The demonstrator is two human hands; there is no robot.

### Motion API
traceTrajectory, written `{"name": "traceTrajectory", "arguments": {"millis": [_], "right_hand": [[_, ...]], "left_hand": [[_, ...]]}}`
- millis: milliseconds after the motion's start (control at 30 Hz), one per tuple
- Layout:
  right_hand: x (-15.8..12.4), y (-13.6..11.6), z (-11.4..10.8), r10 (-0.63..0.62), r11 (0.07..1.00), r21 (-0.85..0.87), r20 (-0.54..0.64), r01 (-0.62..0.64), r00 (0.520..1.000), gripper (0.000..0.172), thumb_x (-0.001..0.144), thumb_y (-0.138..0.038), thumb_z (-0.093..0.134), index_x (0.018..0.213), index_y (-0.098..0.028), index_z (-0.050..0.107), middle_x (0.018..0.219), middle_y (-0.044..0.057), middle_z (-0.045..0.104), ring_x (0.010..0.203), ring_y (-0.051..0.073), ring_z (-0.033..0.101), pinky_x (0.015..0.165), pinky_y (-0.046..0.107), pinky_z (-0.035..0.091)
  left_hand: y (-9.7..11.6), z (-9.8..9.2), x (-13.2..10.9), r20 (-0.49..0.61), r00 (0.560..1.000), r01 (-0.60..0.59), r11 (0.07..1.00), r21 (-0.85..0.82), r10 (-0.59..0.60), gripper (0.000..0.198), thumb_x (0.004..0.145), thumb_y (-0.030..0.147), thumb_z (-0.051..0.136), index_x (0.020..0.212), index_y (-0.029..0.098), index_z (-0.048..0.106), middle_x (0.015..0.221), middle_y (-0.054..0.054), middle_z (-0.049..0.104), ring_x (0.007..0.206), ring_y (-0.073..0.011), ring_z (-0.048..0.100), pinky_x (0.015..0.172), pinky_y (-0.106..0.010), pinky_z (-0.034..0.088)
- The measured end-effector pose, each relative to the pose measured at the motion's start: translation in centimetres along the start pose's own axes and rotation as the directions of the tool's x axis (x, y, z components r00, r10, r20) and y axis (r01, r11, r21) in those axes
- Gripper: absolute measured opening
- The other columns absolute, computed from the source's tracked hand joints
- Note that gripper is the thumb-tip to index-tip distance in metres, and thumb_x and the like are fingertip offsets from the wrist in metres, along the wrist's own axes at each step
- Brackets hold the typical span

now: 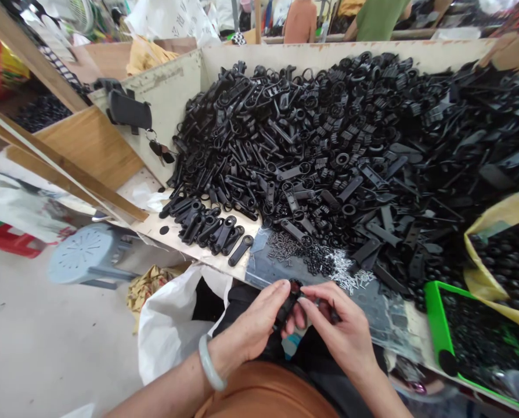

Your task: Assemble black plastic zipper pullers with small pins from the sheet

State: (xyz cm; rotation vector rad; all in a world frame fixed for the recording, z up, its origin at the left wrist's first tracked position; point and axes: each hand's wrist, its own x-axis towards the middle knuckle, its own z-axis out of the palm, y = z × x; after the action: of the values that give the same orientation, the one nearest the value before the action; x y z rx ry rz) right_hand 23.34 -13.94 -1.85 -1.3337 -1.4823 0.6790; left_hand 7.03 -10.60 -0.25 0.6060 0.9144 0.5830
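Near the bench's front edge, my left hand (259,319) holds a black plastic part (288,305) with a ring-shaped end, its fingers wrapped round the part. My right hand (340,319) pinches at the upper end of that part; something small and dark shows between its fingers, too hidden to name. Just beyond my hands lie small brown screws (283,247), small black pieces (318,258) and silvery pins (350,276) on a grey sheet (259,261). Several black handle-like parts (241,251) lie in rows to the left.
A large heap of black plastic parts (285,133) fills the walled bench. A green tray (438,325) and a yellow sack (486,278) stand at the right. Below left are a white sack (164,331) and a blue stool (83,252). Other people (301,23) are beyond the back wall.
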Motion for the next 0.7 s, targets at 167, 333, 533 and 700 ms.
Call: {"name": "traceTrajectory", "arguments": {"millis": [167, 333, 533, 700], "right_hand": [[-0.15, -0.03, 0.16, -0.058, 0.994, -0.083, 0.085, 0.065, 0.995, 0.015, 0.095, -0.019, 0.068, 0.108, -0.023, 0.073, 0.084, -0.001, 0.066, 0.051, 0.008, 0.048, 0.049, 0.022, 0.042], [-0.06, -0.06, 0.15, -0.006, 0.996, -0.087, 0.097, 0.014, 0.995, 0.012, 0.095, -0.02, 0.067, 0.106, -0.023, 0.074, 0.083, -0.001, 0.066, 0.052, 0.009, 0.048, 0.05, 0.022, 0.042], [0.03, -0.25, 0.17, 0.047, 0.998, -0.041, 0.113, -0.042, 0.993, 0.008, 0.096, -0.022, 0.067, 0.095, -0.023, 0.075, 0.082, -0.001, 0.068, 0.055, 0.01, 0.051, 0.051, 0.023, 0.043], [-0.1, -0.94, 0.13, 0.075, 0.993, -0.104, 0.118, -0.063, 0.99, 0.018, 0.099, -0.028, 0.063, 0.088, -0.023, 0.076, 0.079, 0.002, 0.07, 0.058, 0.013, 0.057, 0.053, 0.024, 0.045]], "left_hand": [[0.07, 0.24, -0.25, -0.033, 0.999, -0.022, 0.999, -0.027, 0.021, 0.045, 0.088, 0.06, 0.066, 0.083, 0.016, 0.059, 0.065, 0.001, 0.058, 0.052, -0.008, 0.046, 0.051, -0.021, 0.032], [0.08, 0.29, -0.34, -0.045, 0.996, -0.077, 0.996, 0.048, 0.079, 0.04, 0.09, 0.056, 0.064, 0.082, 0.018, 0.057, 0.067, 0.002, 0.056, 0.058, -0.0099, 0.046, 0.055, -0.022, 0.035], [0.31, 0.57, -0.58, -0.037, 0.993, -0.102, 0.984, 0.148, 0.109, 0.039, 0.094, 0.056, 0.057, 0.083, 0.019, 0.056, 0.067, 0.002, 0.053, 0.06, -0.011, 0.042, 0.057, -0.024, 0.033], [0.41, 0.8, -0.48, -0.029, 0.989, -0.136, 0.975, 0.175, 0.143, 0.041, 0.094, 0.058, 0.057, 0.081, 0.019, 0.056, 0.068, 0.002, 0.054, 0.062, -0.0118, 0.044, 0.059, -0.025, 0.035]]}}
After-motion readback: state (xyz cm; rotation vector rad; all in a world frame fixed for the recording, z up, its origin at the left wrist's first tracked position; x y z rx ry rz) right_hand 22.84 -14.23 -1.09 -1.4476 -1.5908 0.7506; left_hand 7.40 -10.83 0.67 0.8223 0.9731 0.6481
